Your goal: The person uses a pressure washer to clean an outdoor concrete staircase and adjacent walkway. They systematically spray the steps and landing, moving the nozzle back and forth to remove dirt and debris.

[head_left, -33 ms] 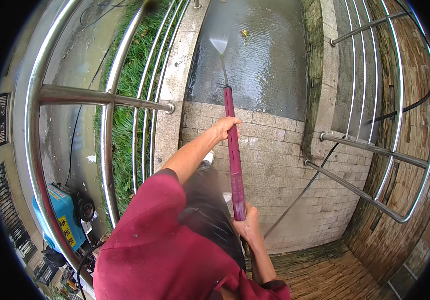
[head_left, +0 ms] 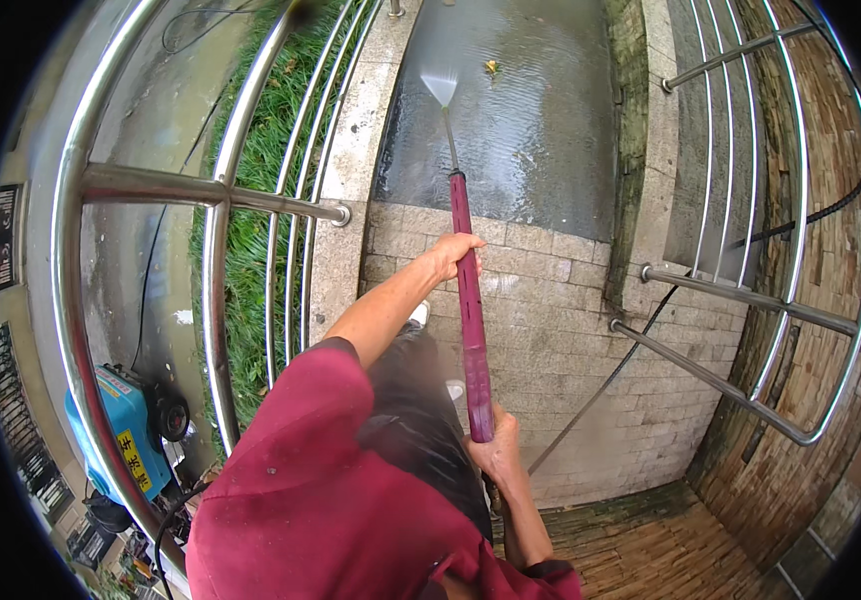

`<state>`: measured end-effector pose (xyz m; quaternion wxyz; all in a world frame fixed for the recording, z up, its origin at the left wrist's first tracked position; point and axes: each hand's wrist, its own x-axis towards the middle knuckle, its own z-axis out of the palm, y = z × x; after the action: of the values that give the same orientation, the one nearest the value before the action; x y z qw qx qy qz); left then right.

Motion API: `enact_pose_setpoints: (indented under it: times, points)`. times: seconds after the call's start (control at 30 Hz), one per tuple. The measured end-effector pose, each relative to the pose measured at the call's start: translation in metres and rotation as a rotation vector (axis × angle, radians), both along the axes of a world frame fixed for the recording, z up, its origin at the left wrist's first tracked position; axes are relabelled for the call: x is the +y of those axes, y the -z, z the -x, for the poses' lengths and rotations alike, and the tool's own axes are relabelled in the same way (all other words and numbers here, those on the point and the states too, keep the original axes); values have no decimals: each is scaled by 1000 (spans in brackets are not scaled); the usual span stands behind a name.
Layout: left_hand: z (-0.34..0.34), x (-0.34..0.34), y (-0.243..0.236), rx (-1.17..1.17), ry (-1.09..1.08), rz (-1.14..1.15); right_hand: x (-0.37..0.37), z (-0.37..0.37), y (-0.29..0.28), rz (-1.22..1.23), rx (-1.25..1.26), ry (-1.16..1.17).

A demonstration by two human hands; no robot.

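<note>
A pressure washer gun (head_left: 474,310) with a long maroon body points away from me. Its thin metal lance (head_left: 451,135) sends a white fan of water (head_left: 440,90) onto the wet dark ground (head_left: 551,120). My left hand (head_left: 454,257) is closed round the front part of the body. Further back, my right hand (head_left: 496,448) grips the rear end, where the body partly hides the fingers. Whether a trigger is pressed cannot be made out. A small yellowish scrap (head_left: 492,67) lies on the wet ground, right of the spray.
Metal railings (head_left: 216,300) line the left side, with grass (head_left: 256,260) beyond. More railings (head_left: 751,295) stand right, before a wall of narrow stones (head_left: 821,400). Pale paving (head_left: 571,350) lies under me. A black hose (head_left: 641,345) crosses it. Left sits a blue machine (head_left: 121,425).
</note>
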<state>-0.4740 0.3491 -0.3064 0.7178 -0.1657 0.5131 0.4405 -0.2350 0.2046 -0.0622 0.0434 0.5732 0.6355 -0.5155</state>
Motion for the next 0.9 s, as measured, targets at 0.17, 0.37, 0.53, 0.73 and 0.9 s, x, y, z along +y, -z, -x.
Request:
enact_pose_setpoints:
  times: [0.17, 0.37, 0.53, 0.73, 0.9]
  points:
    - [-70, -61, -22, -43, 56, -73, -39, -79, -25, 19, -12, -52]
    - [-190, -183, -66, -235, -122, 111, -79, -194, -106, 155, -155, -215]
    - [-229, -230, -66, -214, -182, 278, -96, -223, -116, 175, -196, -233]
    - [-190, -202, -38, -126, -170, 246, -91, -192, -77, 169, -153, -210]
    - [-131, -150, -34, -98, -142, 197, -56, -138, -62, 204, -90, -128]
